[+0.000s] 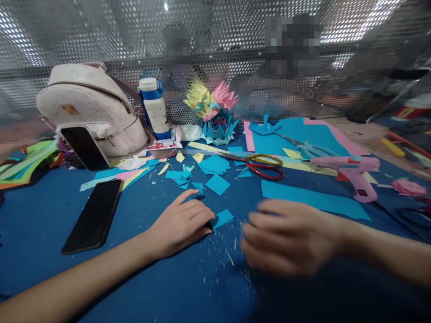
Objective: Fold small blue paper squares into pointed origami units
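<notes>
A small folded-looking piece of blue paper point(222, 219) lies on the blue tabletop, its left end under the fingertips of my left hand point(183, 220). The thumb and bent fingers close over that end, while one finger reaches out farther back. To the right, my right hand point(283, 235) hovers with curled fingers, smeared by motion; whether anything is in it does not show. Just behind the left hand are a blue paper square point(217, 184), a stack of blue pieces point(214, 165) and loose blue scraps point(182, 178). A blue paper strip point(313, 199) lies behind the right hand.
Scissors point(266, 166), a pink glue gun point(350, 170) with a cord, and blue-handled pliers point(313, 151) lie behind. Folded paper flowers point(215, 112), a bottle point(155, 107) and a backpack point(90, 107) stand against a perforated metal panel. A phone point(94, 215) lies left; another phone point(84, 148) leans upright.
</notes>
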{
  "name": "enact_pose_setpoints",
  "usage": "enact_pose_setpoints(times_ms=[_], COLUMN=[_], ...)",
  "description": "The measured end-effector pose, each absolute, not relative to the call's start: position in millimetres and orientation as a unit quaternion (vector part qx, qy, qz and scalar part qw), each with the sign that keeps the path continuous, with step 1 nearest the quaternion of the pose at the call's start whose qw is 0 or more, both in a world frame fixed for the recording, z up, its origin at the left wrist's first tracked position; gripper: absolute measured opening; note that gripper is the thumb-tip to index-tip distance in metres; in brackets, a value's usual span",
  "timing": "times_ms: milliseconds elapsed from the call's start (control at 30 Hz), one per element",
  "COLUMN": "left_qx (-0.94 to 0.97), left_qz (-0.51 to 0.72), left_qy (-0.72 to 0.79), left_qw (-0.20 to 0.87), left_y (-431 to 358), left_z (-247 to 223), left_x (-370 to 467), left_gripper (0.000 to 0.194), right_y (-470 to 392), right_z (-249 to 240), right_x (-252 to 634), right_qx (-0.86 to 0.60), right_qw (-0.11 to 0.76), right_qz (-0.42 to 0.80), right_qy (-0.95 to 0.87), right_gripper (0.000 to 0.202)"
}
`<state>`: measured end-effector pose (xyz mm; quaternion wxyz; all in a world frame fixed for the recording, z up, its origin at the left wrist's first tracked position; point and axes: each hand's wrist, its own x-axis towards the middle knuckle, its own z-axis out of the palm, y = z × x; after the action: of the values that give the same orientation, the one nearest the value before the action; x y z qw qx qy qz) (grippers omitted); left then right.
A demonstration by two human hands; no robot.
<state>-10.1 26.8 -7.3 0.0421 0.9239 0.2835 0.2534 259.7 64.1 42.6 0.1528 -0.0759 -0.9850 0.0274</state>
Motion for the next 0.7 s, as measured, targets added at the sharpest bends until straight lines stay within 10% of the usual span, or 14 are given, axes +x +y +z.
enact_pose_setpoints(times_ms=[200, 700], left_qx=[0.919, 0.926], left_qz=[0.265, 0.253], left_qy=[0.291, 0.276], left_qw=[0.029, 0.048], left_y=[25, 25], left_z=[-5, -1], left_x=[-9, -9], left_gripper=[0.013, 0.038], right_y=[96, 108], right_z=[20, 1], right_x=[233, 230], right_qx=[-0.102, -0.135], right_qw=[0.103, 0.101], right_qz=[-0.015, 0.151], right_qy=[-0.989, -0.974], right_gripper=[0.051, 0.007])
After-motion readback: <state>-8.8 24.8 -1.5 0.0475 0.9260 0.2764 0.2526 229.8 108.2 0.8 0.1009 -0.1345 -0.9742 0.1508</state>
